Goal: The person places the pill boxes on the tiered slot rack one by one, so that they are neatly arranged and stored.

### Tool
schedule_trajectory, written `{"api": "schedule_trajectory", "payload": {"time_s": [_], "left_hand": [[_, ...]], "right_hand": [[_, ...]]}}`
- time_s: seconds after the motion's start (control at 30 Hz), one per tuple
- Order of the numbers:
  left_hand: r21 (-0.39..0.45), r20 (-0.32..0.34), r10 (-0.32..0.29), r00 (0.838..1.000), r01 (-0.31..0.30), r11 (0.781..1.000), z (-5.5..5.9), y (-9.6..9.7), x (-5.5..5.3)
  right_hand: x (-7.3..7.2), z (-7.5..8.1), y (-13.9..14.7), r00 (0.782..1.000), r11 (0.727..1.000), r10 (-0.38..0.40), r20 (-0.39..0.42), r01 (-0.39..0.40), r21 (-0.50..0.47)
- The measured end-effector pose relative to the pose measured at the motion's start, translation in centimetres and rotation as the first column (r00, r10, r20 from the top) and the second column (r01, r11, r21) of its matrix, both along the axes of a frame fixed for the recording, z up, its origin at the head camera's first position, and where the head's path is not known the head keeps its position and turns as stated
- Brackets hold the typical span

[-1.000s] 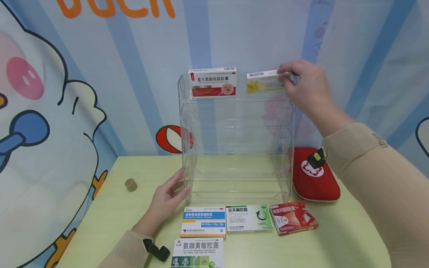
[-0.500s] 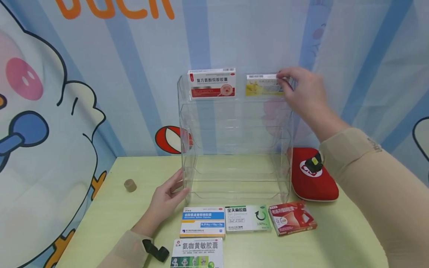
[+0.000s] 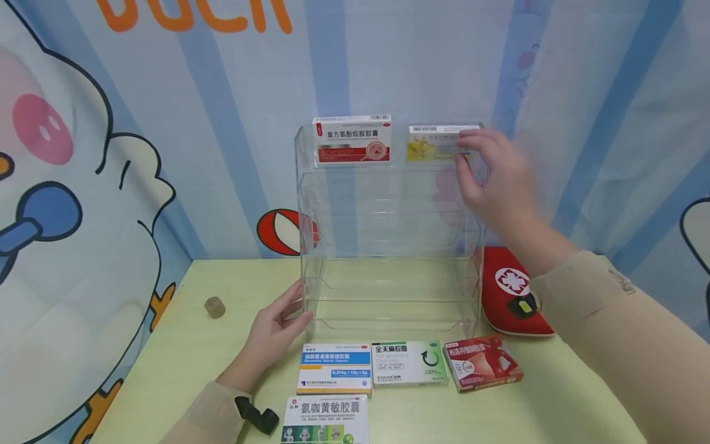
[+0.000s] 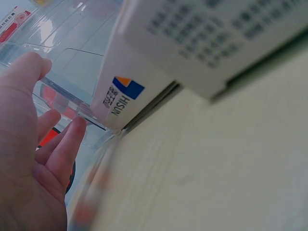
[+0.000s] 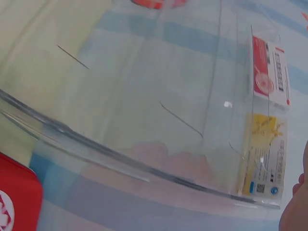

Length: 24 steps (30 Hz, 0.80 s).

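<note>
A clear acrylic tiered rack (image 3: 388, 308) stands upright on the table. In its top tier sit a red-and-white medicine box (image 3: 353, 140) on the left and a yellow-and-white medicine box (image 3: 427, 146) on the right. My right hand (image 3: 501, 179) is at that yellow box's right end, fingertips over its front, thumb spread apart below. The right wrist view shows the yellow box (image 5: 264, 154) upright behind the clear front, with part of my hand (image 5: 296, 202) at the frame edge. My left hand (image 3: 274, 330) rests against the rack's lower left side with fairly straight fingers and extended thumb.
Before the rack lie a blue-and-white box (image 3: 334, 369), a green-and-white box (image 3: 409, 362), a red box (image 3: 482, 362) and a white box (image 3: 325, 419). A red first-aid pouch (image 3: 501, 308) lies right of the rack, and a small brown cylinder (image 3: 214, 307) stands left.
The yellow-and-white box has settled lower into the top tier. My right hand has let go of its top corner and moved slightly down, thumb parting from the fingers. The left hand stays put.
</note>
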<state>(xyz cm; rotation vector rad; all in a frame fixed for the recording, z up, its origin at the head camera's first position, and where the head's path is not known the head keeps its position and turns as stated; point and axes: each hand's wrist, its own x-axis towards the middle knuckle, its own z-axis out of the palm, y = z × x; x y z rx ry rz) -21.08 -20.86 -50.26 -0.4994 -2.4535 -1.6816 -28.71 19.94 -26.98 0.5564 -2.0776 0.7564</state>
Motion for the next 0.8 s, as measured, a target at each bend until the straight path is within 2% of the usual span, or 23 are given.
{"api": "schedule_trajectory", "payload": {"time_s": [0.1,0.23,0.8], "left_hand": [[-0.001,0.009,-0.004,1.0,0.004,1.0,0.2,0.0,0.0],[-0.008,0.027,-0.002,1.0,0.002,1.0,0.3,0.1,0.0],[-0.019,0.033,0.007,0.999,-0.006,1.0,0.4,0.2,0.2]], "right_hand": [[0.8,-1.8,-0.2,0.997,0.998,0.047,-0.055,-0.045,0.047],[2.2,-4.2,-0.7,0.994,0.991,0.092,-0.057,-0.086,0.098],[6.9,-13.5,-2.9,0.982,0.977,0.186,0.046,-0.189,0.102]]}}
